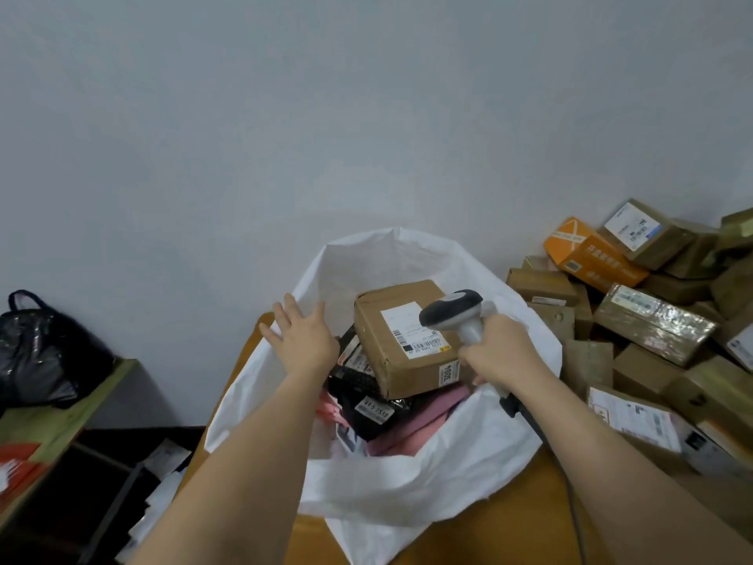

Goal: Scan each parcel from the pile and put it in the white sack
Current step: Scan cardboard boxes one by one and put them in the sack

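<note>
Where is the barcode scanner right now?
In the head view, the barcode scanner is gripped in the right hand, right of centre, above the cardboard box lying on top in the white sack.

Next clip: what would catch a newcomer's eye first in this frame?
The open white sack at the centre, with a brown box lying on top of the parcels inside. The right hand grips a grey scanner over it, the left hand is spread open, and a pile of boxes fills the right.
</note>
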